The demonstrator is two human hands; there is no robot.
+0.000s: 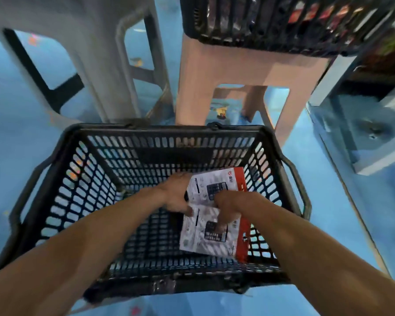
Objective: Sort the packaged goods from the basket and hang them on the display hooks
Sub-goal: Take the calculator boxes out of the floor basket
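We have both hands down inside the black basket (pixel 55 179), toward its right wall. Our left hand (pixel 176 197) pinches the left edge of the upper package (pixel 217 183), thumb on its printed face. Our right hand (pixel 226 208) is curled over the seam where that pack overlaps the lower package (pixel 205 238), fingers pressing onto the lower one; whether it truly grips or only pins it, we cannot tell.

Both packs are flat carded goods, white printed fronts with a red strip along the right edge, each picturing a dark keypad device, seemingly a calculator. We judge them light and fairly stiff, with glossy faces that could slide over each other. The lower pack shows a hang hole in its red strip near the basket's right wall, so we would hold each by the card edge and keep that hole free.

The basket is rigid plastic lattice, otherwise nearly empty. Beyond its far rim stand a grey stool (pixel 96 53) and a tan stool (pixel 237 71), the latter carrying a second basket (pixel 283 23) with packaged goods.
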